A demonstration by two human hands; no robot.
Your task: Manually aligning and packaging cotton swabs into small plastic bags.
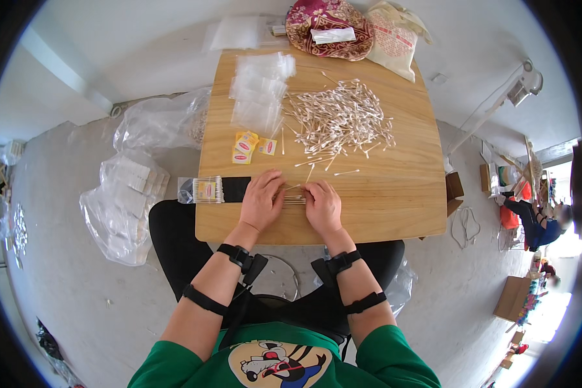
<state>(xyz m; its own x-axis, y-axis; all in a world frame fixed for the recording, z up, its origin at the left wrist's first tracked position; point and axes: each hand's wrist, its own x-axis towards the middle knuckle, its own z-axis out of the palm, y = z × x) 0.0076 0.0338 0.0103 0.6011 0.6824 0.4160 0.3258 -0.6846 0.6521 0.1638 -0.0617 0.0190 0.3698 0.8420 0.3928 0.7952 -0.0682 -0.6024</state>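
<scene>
Now we see a row of cotton swabs [295, 199] between the fingers of the left hand [260, 198] and the right hand [324, 207]. The fingers bend at its ends; whether they grip it, we cannot tell. Beyond them lies a swab pile [343, 118]; to their left, a filled bag [207, 190].

Forearms [216, 278] slanting inward across the tabletop's [394, 207] near edge! Left grip [260, 199] and right grip [323, 207], close together there, fingers bent downward.

Under the fingers [269, 175], a wooden worktop [394, 200]; beyond them, a white wall [168, 39]; to both sides, grey floor [478, 271]; far right of them, bright windows [558, 315].
</scene>
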